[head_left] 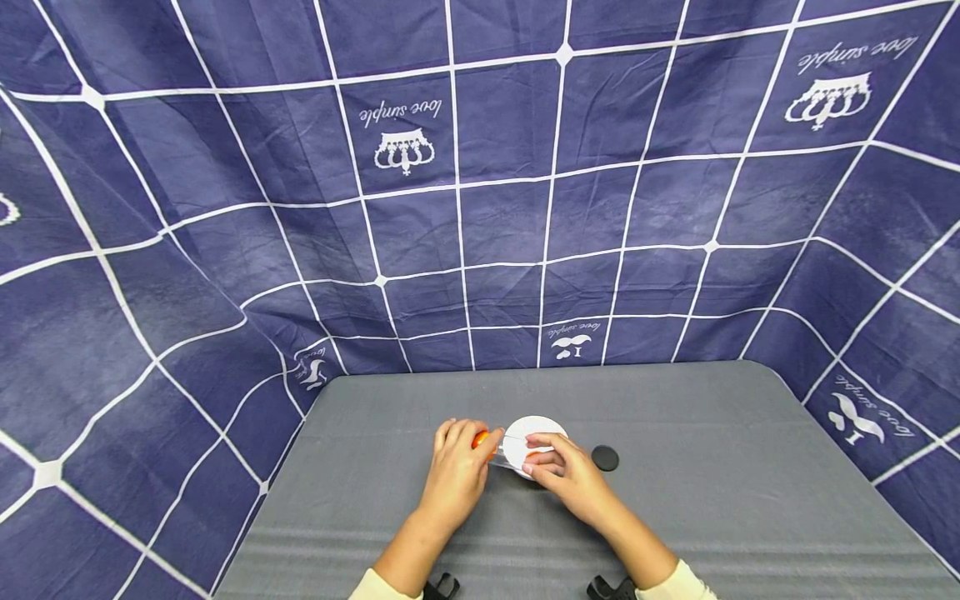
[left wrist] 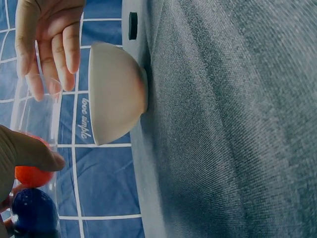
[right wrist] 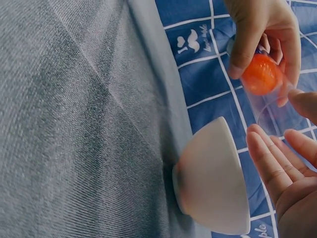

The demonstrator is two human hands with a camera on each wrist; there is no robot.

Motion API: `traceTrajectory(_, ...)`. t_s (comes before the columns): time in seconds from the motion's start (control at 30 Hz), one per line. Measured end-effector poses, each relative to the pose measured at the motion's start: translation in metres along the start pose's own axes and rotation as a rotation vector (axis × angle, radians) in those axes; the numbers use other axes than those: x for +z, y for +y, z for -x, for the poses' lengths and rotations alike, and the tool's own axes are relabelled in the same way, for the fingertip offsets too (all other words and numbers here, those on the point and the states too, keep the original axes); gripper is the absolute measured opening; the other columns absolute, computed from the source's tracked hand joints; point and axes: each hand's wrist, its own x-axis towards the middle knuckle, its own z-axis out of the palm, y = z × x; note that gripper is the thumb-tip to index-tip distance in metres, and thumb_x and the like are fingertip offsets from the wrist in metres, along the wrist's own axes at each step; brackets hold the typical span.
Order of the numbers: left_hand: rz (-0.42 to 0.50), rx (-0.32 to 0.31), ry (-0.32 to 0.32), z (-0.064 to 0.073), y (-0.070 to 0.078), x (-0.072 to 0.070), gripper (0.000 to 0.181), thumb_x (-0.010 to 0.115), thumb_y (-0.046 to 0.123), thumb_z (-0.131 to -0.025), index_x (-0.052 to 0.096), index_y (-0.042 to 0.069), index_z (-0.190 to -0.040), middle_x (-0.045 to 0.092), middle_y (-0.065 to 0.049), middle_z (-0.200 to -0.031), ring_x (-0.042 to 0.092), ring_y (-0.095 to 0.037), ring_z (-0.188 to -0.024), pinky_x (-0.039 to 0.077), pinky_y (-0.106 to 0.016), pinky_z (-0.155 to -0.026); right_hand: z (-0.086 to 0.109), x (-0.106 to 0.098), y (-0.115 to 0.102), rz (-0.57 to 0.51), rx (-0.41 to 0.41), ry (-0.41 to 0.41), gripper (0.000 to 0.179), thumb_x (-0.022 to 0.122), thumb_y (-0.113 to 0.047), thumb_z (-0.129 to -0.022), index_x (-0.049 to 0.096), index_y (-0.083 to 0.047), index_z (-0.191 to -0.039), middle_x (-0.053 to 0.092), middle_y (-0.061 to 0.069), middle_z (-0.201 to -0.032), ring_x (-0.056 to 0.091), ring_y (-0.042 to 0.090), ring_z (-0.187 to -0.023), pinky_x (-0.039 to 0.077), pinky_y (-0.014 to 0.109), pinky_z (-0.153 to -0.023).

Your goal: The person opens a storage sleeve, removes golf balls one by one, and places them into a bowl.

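My left hand (head_left: 459, 462) grips a clear tube (right wrist: 270, 111) held sideways above the table. Inside it sit an orange ball (right wrist: 261, 75) and, behind that, a dark blue ball (left wrist: 34, 210). The right hand (head_left: 566, 473) is at the tube's other end, its fingers extended around the rim; whether they touch it I cannot tell. A white bowl (left wrist: 116, 94) stands on the table just below and beyond the tube. In the head view a bit of orange shows between the right fingers, over the bowl; what it belongs to is hidden.
A black round disc (head_left: 605, 457) lies on the grey table (head_left: 360, 467), right of the bowl. Blue cloth (head_left: 495, 217) with white lines hangs behind the table and along both sides. Black mounts (head_left: 442, 587) show by the wrists.
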Motion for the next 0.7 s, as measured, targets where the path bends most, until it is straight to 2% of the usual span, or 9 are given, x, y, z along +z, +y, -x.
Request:
traceTrajectory(0.17, -0.027, 0.013, -0.019, -0.0003, 0.001, -0.0015, 0.063, 0.083, -0.002, -0.061, 0.071, 0.022, -0.118, 0.065, -0.002, -0.109, 0.061, -0.024, -0.108, 0.041, -0.052, -0.105, 0.0008, 0.0008, 0.0017, -0.017, 0.025, 0.005, 0.047, 0.075, -0.016, -0.091, 0.058, 0.004, -0.13, 0.062, 0.027, -0.128, 0.071, 0.017, -0.102, 0.058, 0.02, -0.084)
traceTrajectory(0.43, -0.007, 0.011, -0.012, -0.001, 0.001, -0.0021, 0.06, 0.082, -0.001, -0.064, 0.071, 0.022, -0.118, 0.066, -0.004, -0.11, 0.061, -0.025, -0.109, 0.041, -0.053, -0.105, 0.0013, 0.0011, 0.0016, -0.027, 0.03, 0.015, 0.045, 0.075, -0.015, -0.091, 0.059, 0.001, -0.13, 0.062, 0.025, -0.126, 0.072, 0.015, -0.1, 0.059, 0.02, -0.083)
traceTrajectory(0.7, -0.011, -0.001, -0.021, -0.0003, 0.0025, -0.003, 0.058, 0.081, 0.0, -0.067, 0.072, 0.022, -0.119, 0.067, -0.002, -0.112, 0.062, -0.025, -0.109, 0.041, -0.052, -0.105, 0.0027, 0.001, 0.0026, -0.006, 0.036, 0.019, 0.044, 0.076, -0.015, -0.09, 0.06, -0.001, -0.13, 0.065, 0.022, -0.116, 0.071, 0.011, -0.095, 0.059, 0.02, -0.079)
